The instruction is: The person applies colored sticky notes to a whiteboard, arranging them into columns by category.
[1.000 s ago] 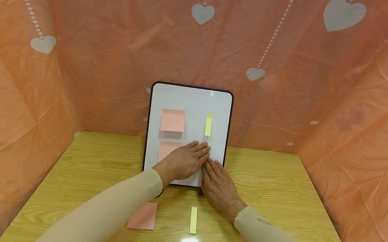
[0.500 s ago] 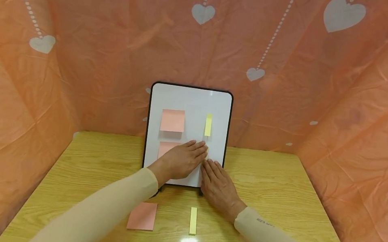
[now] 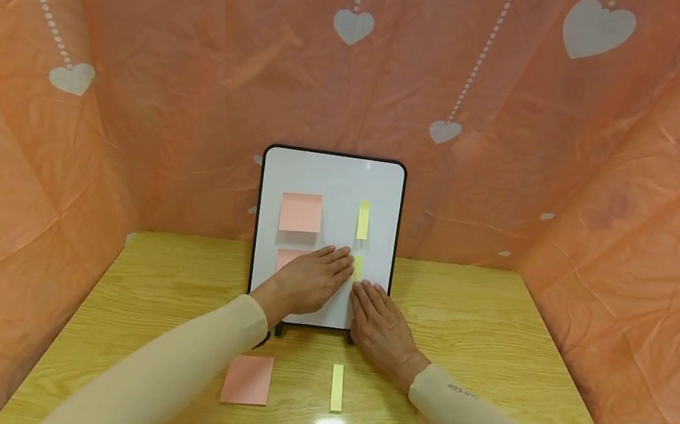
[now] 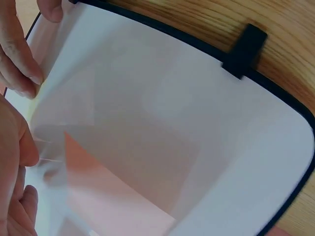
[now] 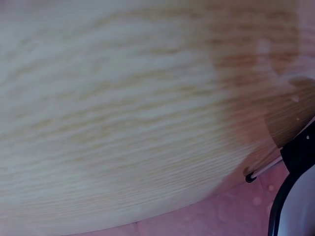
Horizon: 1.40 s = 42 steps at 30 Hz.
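My right hand (image 3: 385, 329) rests at the lower right of a white board (image 3: 332, 175), fingers straight, fingertips over the lower end of a yellow sticky strip (image 3: 358, 266). Just left of that strip my left hand (image 3: 313, 280) lies flat against the board with its fingers straight and together. It partly covers the lower pink sticky note (image 3: 287, 261); this pink note (image 4: 108, 196) also shows in the left wrist view with its edge lifted off the surface. Higher on the board are another pink sticky note (image 3: 300, 212) and another yellow strip (image 3: 363, 219).
The black-framed board stands upright on small black feet (image 3: 279, 329) on a wooden table (image 3: 463, 307). In front lie a pink sticky note pad (image 3: 247, 380) and a yellow strip pad (image 3: 337, 388). An orange cloth with hearts (image 3: 215, 81) surrounds the table.
My left hand has slid a little to the left, baring the upper part of the lower yellow strip. My right hand has hardly moved.
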Tool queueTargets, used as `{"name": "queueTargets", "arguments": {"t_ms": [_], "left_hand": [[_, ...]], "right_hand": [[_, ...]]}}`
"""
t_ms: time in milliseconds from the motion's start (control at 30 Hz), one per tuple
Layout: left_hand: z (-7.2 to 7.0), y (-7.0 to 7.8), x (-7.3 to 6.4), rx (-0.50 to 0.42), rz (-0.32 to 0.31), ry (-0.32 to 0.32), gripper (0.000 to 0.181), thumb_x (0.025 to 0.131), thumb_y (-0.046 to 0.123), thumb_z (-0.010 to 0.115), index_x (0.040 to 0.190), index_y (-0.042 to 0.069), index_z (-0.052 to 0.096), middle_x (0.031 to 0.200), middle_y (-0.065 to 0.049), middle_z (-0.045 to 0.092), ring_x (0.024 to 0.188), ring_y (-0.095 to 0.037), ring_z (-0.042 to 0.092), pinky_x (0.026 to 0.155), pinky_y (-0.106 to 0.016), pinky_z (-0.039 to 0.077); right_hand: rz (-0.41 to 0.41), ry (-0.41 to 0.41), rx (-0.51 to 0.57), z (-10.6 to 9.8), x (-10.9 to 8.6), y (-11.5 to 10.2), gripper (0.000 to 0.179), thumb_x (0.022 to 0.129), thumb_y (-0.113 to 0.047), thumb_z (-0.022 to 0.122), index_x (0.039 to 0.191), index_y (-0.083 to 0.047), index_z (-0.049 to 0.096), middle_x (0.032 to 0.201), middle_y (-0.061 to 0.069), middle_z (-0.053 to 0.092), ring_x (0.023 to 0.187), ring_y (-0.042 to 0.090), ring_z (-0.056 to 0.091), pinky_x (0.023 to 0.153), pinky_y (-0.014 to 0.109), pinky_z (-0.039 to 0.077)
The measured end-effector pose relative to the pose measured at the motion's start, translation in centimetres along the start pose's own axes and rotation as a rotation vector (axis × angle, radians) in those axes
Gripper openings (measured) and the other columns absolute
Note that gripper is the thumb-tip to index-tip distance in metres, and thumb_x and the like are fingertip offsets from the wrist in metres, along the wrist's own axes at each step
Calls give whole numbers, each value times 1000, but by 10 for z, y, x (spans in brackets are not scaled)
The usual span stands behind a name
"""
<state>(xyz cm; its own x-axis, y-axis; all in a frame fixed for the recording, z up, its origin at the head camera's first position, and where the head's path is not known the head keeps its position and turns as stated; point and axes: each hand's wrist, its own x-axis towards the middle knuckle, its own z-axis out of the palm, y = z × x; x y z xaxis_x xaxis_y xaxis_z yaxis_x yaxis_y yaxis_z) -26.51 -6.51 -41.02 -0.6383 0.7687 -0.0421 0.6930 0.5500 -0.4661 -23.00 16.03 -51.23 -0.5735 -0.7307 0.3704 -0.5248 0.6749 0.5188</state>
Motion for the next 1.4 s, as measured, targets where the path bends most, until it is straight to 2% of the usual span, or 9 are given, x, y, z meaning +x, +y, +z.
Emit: {"name": "queueTargets", "arguments": {"t_ms": [133,300,433,533,767,1000,1167,1267,1400], "left_hand": [[-2,3,7,0,16,27,53,116,29,37,165,10,37,173,-5,32,162,-23,25,133,-39,23],[-2,2,12,-8,17,-8,53,116,30,36,166,10,35,174,-4,29,163,-22,22,134,-40,20],[-1,-3,5,-17,-4,-36,53,115,28,38,165,11,36,173,-3,30,163,-21,23,134,-40,21],[-1,-6,1,-44,1,-3,52,115,26,40,163,9,40,171,-6,35,161,-23,27,133,-40,24],[-3,0,10,-62,12,25,52,115,27,39,164,10,39,172,-4,34,162,-22,26,133,-40,23],[2,-2,8,-34,-13,-15,54,115,29,40,166,13,35,174,-2,29,163,-21,22,134,-40,19],[6,-5,3,14,-19,-34,62,113,41,43,167,13,32,175,-1,26,164,-21,18,135,-41,16],[7,-3,1,20,-19,-15,66,112,47,41,167,11,32,174,-3,27,164,-22,19,135,-42,16],[10,2,-5,-8,-31,67,63,112,43,44,163,8,40,170,-6,37,162,-24,27,134,-43,21]], "right_hand": [[5,10,7,1,0,-1,59,104,-31,53,153,3,52,159,17,51,150,31,47,127,43,37],[7,13,0,1,1,-1,60,105,-32,54,153,3,51,160,17,51,151,31,47,127,43,37],[3,20,6,1,1,0,55,109,-29,41,152,4,52,159,18,51,150,32,47,127,44,37],[0,15,8,2,0,1,56,112,-27,29,152,4,52,159,18,52,150,32,47,127,44,37],[-5,10,-4,3,0,1,61,103,-34,57,152,3,53,160,18,51,151,32,47,127,44,38],[-10,0,0,1,1,3,61,103,-33,57,152,4,52,160,18,50,150,32,46,126,45,38],[0,-28,0,1,1,4,61,105,-33,57,153,3,51,160,18,50,151,32,45,127,44,36],[7,-36,-1,1,0,5,61,104,-33,59,153,3,52,160,18,50,151,32,45,128,44,35],[20,-51,4,1,0,5,61,104,-34,60,153,2,52,161,17,49,152,31,45,129,44,34]]}}
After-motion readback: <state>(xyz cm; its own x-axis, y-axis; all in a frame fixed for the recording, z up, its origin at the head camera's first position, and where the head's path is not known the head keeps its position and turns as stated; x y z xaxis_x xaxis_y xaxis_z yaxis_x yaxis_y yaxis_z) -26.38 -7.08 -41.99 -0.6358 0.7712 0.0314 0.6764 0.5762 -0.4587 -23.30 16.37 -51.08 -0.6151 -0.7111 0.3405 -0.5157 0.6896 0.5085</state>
